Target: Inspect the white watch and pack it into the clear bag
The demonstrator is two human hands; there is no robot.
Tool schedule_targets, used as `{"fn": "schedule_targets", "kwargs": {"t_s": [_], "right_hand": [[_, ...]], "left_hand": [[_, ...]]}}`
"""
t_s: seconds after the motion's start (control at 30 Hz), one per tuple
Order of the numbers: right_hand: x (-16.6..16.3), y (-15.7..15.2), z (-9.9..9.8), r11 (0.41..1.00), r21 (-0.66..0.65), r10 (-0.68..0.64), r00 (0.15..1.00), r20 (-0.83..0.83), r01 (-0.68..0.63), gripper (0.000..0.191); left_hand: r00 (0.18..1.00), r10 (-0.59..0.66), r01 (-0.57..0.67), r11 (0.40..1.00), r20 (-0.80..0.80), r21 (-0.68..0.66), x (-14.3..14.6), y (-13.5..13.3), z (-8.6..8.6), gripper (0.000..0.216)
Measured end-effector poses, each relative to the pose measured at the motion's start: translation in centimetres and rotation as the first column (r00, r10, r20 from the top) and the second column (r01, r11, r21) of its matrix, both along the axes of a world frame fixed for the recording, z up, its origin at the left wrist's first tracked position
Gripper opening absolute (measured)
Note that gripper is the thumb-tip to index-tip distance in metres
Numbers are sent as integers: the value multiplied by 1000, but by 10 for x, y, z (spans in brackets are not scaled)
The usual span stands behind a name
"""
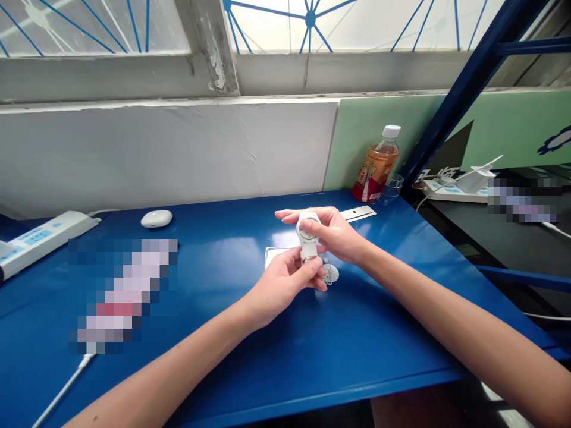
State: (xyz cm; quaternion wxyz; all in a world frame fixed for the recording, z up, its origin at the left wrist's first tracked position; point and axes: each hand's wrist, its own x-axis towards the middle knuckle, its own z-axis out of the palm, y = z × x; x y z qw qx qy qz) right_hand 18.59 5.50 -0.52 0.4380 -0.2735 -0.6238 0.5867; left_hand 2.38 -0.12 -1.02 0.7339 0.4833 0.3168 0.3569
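Blue desk [366, 362] below a pale wall [169, 154] and a window [285, 30]; head view only.

My left hand [289, 273] pinches the narrow near end of the white gadget [308, 242]; my right hand [332, 232] grasps its round far end, thumb laid across the face. Neither is released. The gadget is raised over the desk between both hands, long axis running away from me. Right hand is nearer the round end, left nearer the narrow end.

Count: one gadget; one disc [331, 274] just beside my left fingertips, partly hidden; one white card [273, 255] behind the left hand; one flat bar [360, 213] beyond the right; one bottle [375, 169]; one clear cup [393, 185]; one case [156, 219]; two power strips [49, 235]; two pixelated patches [129, 291], contents unreadable.
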Motion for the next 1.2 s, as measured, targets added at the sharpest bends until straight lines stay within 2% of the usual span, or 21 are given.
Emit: {"fn": "schedule_targets", "kwargs": {"t_s": [0.07, 0.13, 0.23, 0.33, 0.47, 0.63, 1.2], "right_hand": [[-3, -1, 1, 999, -35, 32, 997, -63, -34, 29], [-4, -1, 3, 988, -92, 105, 981, -165, -122, 31], [-5, -2, 8, 939, -194, 220, 931, -290, -282, 40], [-3, -3, 14, 897, -257, 265, 902, -341, -361, 51], [1, -3, 20, 892, -262, 262, 893, -365, -369, 61], [1, 0, 18, 887, -255, 274, 884, -379, -385, 64], [2, -1, 16, 887, -254, 281, 888, -364, -385, 66]], "left_hand": [[1000, -23, 23, 1000, 14, 10, 1, -2, 0, 36], [998, -55, 55, 998, 17, 6, 1, -3, 1, 38], [998, -69, 69, 998, 2, -16, 1, -4, 2, 39], [999, -54, 54, 997, -6, -60, 1, -2, 2, 44], [1000, 1, -4, 991, -23, -133, 2, 0, 2, 45], [999, 40, -44, 985, -30, -168, 3, 0, 1, 36], [1000, -4, 0, 989, -24, -146, 1, 2, -1, 42]]}}
